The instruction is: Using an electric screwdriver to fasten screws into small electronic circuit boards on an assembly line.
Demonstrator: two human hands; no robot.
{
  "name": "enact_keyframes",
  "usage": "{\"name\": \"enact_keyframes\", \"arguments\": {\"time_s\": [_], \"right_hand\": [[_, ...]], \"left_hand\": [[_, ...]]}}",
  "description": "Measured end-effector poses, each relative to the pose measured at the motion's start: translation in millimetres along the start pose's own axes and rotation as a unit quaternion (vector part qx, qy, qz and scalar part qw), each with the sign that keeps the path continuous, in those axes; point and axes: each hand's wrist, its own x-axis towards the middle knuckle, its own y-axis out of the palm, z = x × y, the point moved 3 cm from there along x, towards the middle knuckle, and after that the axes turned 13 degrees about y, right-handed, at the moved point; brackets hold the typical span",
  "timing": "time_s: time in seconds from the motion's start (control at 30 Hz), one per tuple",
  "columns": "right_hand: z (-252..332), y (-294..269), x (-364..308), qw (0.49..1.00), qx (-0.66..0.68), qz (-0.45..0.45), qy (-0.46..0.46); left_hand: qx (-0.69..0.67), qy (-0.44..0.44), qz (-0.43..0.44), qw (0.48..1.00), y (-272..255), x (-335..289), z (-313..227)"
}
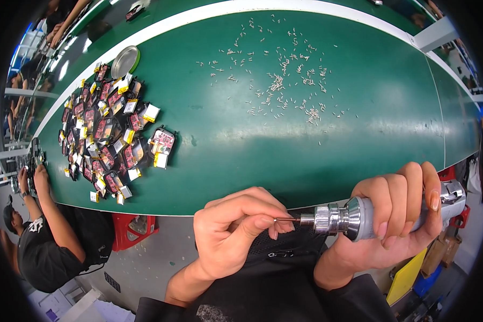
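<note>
My right hand [397, 206] is wrapped round the grey and silver body of an electric screwdriver [362, 217], held level in front of my chest with its bit pointing left. The thin reddish-brown bit [291, 219] reaches the fingers of my left hand [236, 225]. Thumb and forefinger there pinch a tiny silvery screw [276, 219] at the bit's tip; the fingers partly hide it. Both hands are at the near edge of the green table [214, 145]. Many loose small screws [284, 80] lie scattered over its far middle.
At the left of the table is a heap of black-cased circuit assemblies [104, 129] with white and yellow battery packs; one assembly [162, 144] lies at its right edge. A round tin [126, 61] stands behind. A co-worker [53, 236] sits at left near a red stool [131, 231].
</note>
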Motion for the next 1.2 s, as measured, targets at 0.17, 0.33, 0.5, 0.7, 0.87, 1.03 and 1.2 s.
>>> {"name": "enact_keyframes", "arguments": {"time_s": [0.17, 0.33, 0.5, 0.7, 0.87, 1.03, 1.2], "right_hand": [[1.9, 0.0, -0.5, 1.000, -0.018, 0.009, 0.006], [4.7, 1.6, 1.4, 0.991, -0.104, 0.072, 0.045], [11.1, -0.9, 4.2, 0.986, -0.132, 0.072, 0.071], [8.2, -16.0, 6.0, 0.990, -0.101, 0.058, 0.080], [6.2, -23.0, 11.5, 0.993, -0.077, 0.039, 0.084], [3.6, -26.7, 22.1, 0.994, -0.067, 0.023, 0.079], [1.8, -30.7, 19.9, 0.996, -0.046, -0.007, 0.071]], "left_hand": [[0.017, -0.013, 0.010, 1.000, 0.5, 1.0, -2.5], [0.285, 0.092, 0.086, 0.950, 4.9, 8.0, -11.0], [0.363, 0.202, 0.138, 0.899, 13.3, 11.2, -4.9], [0.327, 0.146, 0.126, 0.925, 10.4, 6.3, 4.4], [0.322, 0.136, 0.147, 0.926, 6.6, 14.4, 4.0], [0.442, 0.195, 0.132, 0.866, -13.2, 32.2, -18.7], [0.616, 0.204, 0.056, 0.759, -62.1, 72.3, -83.5]]}}
